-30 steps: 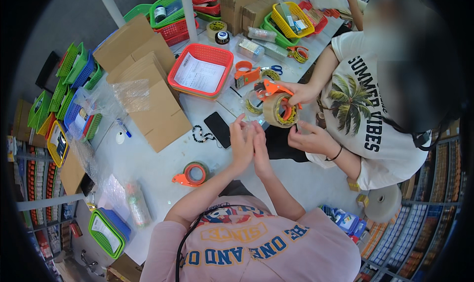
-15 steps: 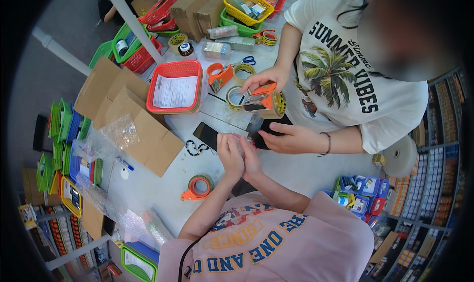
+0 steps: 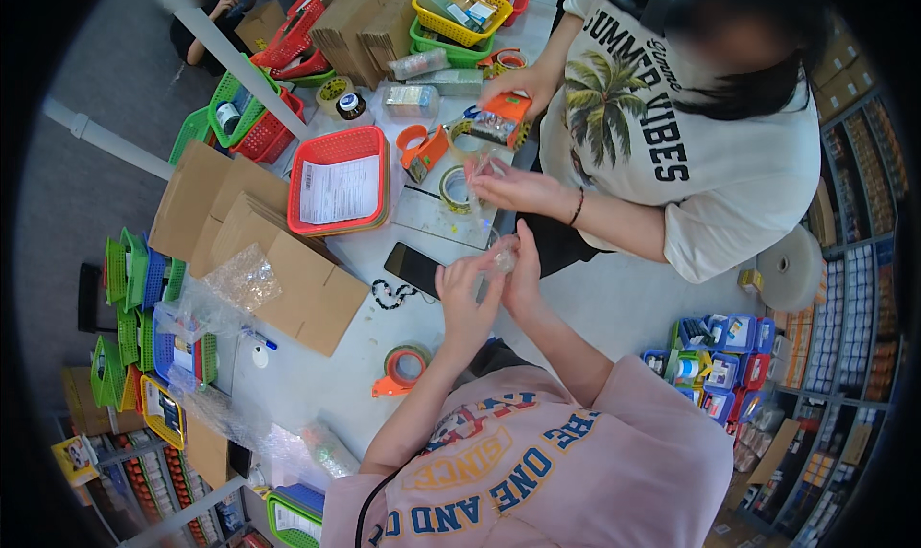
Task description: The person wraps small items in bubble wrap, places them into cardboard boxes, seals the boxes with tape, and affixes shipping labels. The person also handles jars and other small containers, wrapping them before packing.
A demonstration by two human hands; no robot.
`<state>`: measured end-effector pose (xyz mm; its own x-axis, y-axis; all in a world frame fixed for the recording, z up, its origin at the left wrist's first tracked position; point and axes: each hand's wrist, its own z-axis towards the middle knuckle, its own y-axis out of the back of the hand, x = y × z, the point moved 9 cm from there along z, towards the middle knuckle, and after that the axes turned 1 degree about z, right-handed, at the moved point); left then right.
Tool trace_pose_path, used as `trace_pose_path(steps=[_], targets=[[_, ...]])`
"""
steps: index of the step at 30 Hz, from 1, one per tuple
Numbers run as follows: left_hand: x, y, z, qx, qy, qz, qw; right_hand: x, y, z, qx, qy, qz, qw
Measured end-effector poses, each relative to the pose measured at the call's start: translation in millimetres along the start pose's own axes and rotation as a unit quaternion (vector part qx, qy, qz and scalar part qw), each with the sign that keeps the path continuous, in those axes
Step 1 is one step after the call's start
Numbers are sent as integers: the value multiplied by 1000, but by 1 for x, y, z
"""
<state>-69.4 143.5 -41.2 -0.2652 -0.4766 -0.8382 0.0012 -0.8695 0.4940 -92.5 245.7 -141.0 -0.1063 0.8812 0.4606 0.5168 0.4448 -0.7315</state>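
Note:
Close in front of me, my left hand (image 3: 466, 297) and my right hand (image 3: 521, 274) are closed around a small bundle of clear bubble wrap (image 3: 501, 256). What is inside the wrap cannot be made out. Just left of my hands lie a black phone (image 3: 413, 268) and a dark beaded string (image 3: 388, 295). An orange tape dispenser with a roll (image 3: 404, 366) sits near my left forearm. Across the table, a co-worker in a white T-shirt grips another orange tape dispenser (image 3: 503, 118) and has a thin clear strip (image 3: 484, 169) at the fingers of the other hand.
A red basket (image 3: 386, 188) with a printed sheet stands on the table beside flat cardboard boxes (image 3: 278, 284). Tape rolls (image 3: 454, 189), a dark jar (image 3: 351, 105) and filled baskets (image 3: 462, 11) crowd the far side. A white pole (image 3: 225, 54) rises at the left. Small bins (image 3: 720, 366) sit right.
My hands have moved slightly right and up with the bubble wrap, the fingers a little more apart. The co-worker's tape dispenser has moved away from me, and a clear strip now shows at their other hand.

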Motion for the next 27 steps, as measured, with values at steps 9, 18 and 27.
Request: trace_pose_path(steps=[9, 18, 27], targets=[[4, 12, 2, -32, -54, -12, 998, -19, -16, 8, 85, -20, 2, 996], [25, -36, 16, 34, -18, -62, 997, -10, -8, 1, 46, -43, 5, 998], [31, -55, 18, 34, 82, -237, 967, 14, -7, -17, 111, -16, 7, 994]])
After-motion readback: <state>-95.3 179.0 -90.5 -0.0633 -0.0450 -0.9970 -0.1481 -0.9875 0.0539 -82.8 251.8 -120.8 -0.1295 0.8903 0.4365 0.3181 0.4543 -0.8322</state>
